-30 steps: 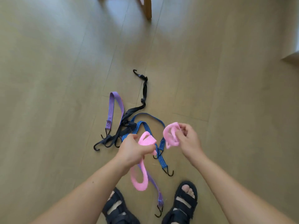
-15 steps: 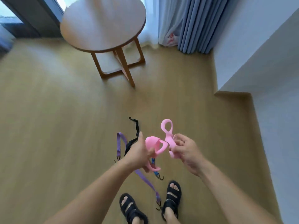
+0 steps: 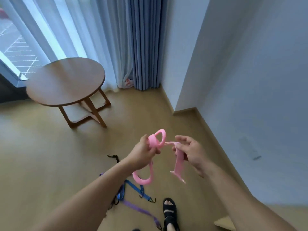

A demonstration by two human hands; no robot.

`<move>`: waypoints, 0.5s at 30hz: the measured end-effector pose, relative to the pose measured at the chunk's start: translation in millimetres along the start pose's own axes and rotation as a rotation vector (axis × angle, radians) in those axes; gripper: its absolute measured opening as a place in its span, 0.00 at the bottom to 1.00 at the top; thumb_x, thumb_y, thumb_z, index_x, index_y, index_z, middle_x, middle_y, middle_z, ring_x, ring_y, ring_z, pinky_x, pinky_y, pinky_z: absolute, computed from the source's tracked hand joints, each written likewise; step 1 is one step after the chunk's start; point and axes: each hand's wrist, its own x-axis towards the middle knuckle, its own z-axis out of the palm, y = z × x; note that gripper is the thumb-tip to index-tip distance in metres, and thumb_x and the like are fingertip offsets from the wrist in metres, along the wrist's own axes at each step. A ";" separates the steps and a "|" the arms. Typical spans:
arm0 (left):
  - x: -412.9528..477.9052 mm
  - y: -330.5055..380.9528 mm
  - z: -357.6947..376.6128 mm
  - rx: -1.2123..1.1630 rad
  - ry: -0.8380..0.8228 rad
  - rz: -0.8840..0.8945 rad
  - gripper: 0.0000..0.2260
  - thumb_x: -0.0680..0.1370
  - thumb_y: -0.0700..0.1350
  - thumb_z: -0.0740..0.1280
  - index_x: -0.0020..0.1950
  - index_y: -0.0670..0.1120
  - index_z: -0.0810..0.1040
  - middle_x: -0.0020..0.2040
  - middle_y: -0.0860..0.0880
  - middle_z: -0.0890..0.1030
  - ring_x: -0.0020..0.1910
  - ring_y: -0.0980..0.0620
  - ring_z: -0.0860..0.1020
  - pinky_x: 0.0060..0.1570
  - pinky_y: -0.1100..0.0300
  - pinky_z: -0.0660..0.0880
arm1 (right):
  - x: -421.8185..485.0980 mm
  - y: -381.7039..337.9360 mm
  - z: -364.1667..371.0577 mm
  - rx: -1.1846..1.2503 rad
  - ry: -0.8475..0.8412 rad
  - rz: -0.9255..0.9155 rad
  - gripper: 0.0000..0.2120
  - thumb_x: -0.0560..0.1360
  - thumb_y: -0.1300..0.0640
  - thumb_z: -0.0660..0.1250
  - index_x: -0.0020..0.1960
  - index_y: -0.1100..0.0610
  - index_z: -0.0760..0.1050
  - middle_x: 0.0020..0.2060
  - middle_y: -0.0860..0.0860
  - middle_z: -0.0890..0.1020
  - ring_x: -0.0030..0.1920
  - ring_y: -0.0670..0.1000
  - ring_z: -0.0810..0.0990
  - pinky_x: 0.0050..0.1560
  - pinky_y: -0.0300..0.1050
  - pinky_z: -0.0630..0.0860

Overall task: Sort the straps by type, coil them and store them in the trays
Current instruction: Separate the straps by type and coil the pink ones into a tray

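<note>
Gripping the coiled pink strap [image 3: 154,141] in your left hand [image 3: 143,153], you pinch its loose tail in your right hand [image 3: 192,151], above the blue strap [image 3: 132,184] and purple strap [image 3: 139,209] on the floor [image 3: 50,164].

Both bare forearms came in from the bottom edge and converged toward the middle, hands raised in front of the body. The left hand [image 3: 141,151] showed its back, fingers curled round a bunched part of the pink strap [image 3: 143,180] with the thumb lying up along the top. The right hand [image 3: 191,152] sat just beside it, not touching, palm turned inward toward the left one. Its thumb and lower fingers pinched the strap's flat end, while the upper fingers [image 3: 180,138] stretched out loosely above. The left forearm [image 3: 86,195] rose from the lower left, and the right forearm [image 3: 246,202] from the lower right.
</note>
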 end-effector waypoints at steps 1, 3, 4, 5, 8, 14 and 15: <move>-7.3 5.3 0.0 0.009 -0.043 0.052 0.21 0.81 0.41 0.62 0.73 0.43 0.61 0.47 0.52 0.85 0.37 0.58 0.81 0.37 0.59 0.80 | -14.0 0.2 0.4 0.010 0.052 -0.004 0.09 0.79 0.59 0.67 0.59 0.57 0.78 0.42 0.56 0.84 0.36 0.48 0.81 0.37 0.38 0.78; -21.4 16.1 -0.3 -0.015 -0.120 0.129 0.21 0.80 0.38 0.64 0.72 0.42 0.63 0.46 0.49 0.86 0.38 0.56 0.82 0.38 0.61 0.79 | -40.4 0.6 3.3 0.018 0.156 -0.025 0.11 0.78 0.53 0.69 0.56 0.58 0.80 0.42 0.55 0.83 0.37 0.49 0.79 0.37 0.39 0.78; -27.7 21.0 0.9 -0.027 -0.163 0.162 0.23 0.80 0.37 0.65 0.73 0.42 0.63 0.45 0.48 0.86 0.38 0.57 0.81 0.36 0.65 0.76 | -52.6 0.1 4.8 0.031 0.187 -0.037 0.13 0.77 0.51 0.69 0.55 0.59 0.80 0.42 0.55 0.82 0.38 0.50 0.79 0.36 0.39 0.78; -34.7 26.7 3.5 -0.028 -0.209 0.200 0.24 0.79 0.37 0.65 0.74 0.43 0.62 0.45 0.47 0.86 0.37 0.59 0.81 0.34 0.69 0.74 | -63.9 0.2 5.4 0.058 0.203 -0.050 0.14 0.77 0.49 0.69 0.55 0.60 0.80 0.41 0.55 0.81 0.39 0.50 0.79 0.33 0.39 0.78; -49.9 41.6 14.9 -0.056 -0.318 0.246 0.25 0.78 0.36 0.66 0.72 0.48 0.63 0.41 0.46 0.85 0.36 0.57 0.81 0.32 0.70 0.71 | -93.2 2.9 -0.4 0.034 0.294 -0.114 0.15 0.78 0.51 0.68 0.51 0.65 0.79 0.36 0.55 0.80 0.33 0.47 0.78 0.30 0.34 0.75; -58.1 67.9 41.2 0.038 -0.275 0.161 0.06 0.76 0.42 0.67 0.45 0.40 0.77 0.28 0.47 0.80 0.28 0.51 0.77 0.28 0.62 0.69 | -154.0 24.5 -47.3 -0.087 0.608 -0.141 0.04 0.76 0.58 0.70 0.45 0.59 0.80 0.35 0.52 0.80 0.32 0.42 0.77 0.33 0.34 0.73; -60.3 74.3 47.7 -0.038 -0.293 0.139 0.07 0.76 0.43 0.68 0.44 0.39 0.77 0.28 0.46 0.79 0.30 0.48 0.78 0.30 0.60 0.69 | -165.4 30.7 -57.3 -0.096 0.642 -0.127 0.03 0.76 0.58 0.70 0.45 0.57 0.81 0.37 0.53 0.81 0.36 0.45 0.78 0.36 0.36 0.73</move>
